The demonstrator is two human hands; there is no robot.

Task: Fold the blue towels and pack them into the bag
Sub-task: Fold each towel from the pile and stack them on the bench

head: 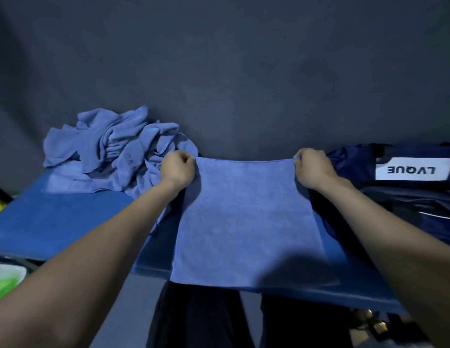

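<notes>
Surface: blue table (55, 222), dark backdrop behind.
Towel (246, 217): spread flat at table centre.
Left hand (177, 169): pinching far left corner.
Right hand (313, 168): pinching far right corner.
Towel pile (113, 149): rumpled, far left.
Bag (404, 187): navy, at right.

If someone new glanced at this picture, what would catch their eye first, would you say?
First, the blue towel spread flat mid-table, its far corners pinched by the left hand and right hand. Then the crumpled towel pile at far left, and the navy bag at right.
</notes>
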